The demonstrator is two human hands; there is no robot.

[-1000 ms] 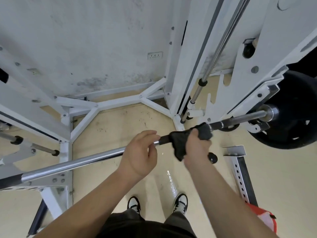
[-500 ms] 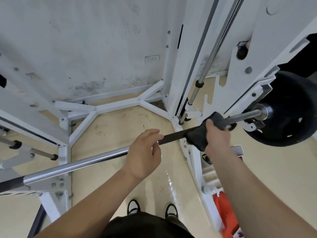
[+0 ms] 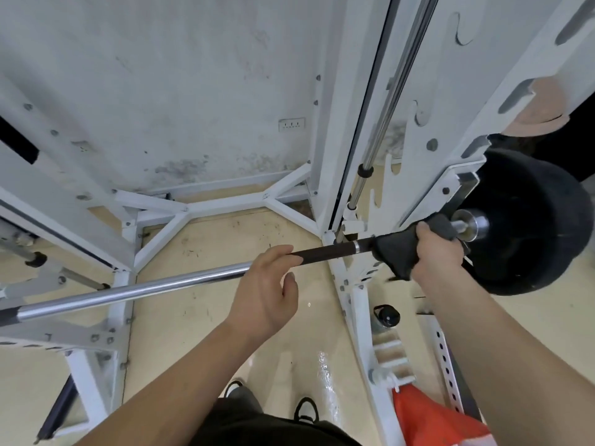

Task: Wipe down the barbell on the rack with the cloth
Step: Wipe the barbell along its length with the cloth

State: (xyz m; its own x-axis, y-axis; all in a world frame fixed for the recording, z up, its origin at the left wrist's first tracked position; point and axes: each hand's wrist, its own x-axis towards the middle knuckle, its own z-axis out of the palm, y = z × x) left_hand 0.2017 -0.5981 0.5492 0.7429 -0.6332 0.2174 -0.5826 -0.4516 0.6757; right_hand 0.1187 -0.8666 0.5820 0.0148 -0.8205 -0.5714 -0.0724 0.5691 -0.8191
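Note:
The barbell (image 3: pixel 145 288) runs across the white rack, chrome on the left with a dark knurled section (image 3: pixel 325 253) in the middle. My left hand (image 3: pixel 267 291) grips the bar where chrome meets the dark part. My right hand (image 3: pixel 436 252) is closed around a dark grey cloth (image 3: pixel 394 249) wrapped on the bar, close to the steel collar (image 3: pixel 471 223) and the black weight plate (image 3: pixel 534 226). The bar under the cloth is hidden.
White rack uprights (image 3: pixel 354 107) and a chrome guide rod (image 3: pixel 389 101) rise just behind the bar. White base struts (image 3: pixel 206 207) lie on the beige floor. An orange object (image 3: pixel 431 420) and a small black cap (image 3: pixel 388 315) sit at lower right. My shoes (image 3: pixel 306 408) are below.
My right hand has slid the cloth along the bar to the right, from the middle to beside the collar. My left hand has stayed on the bar.

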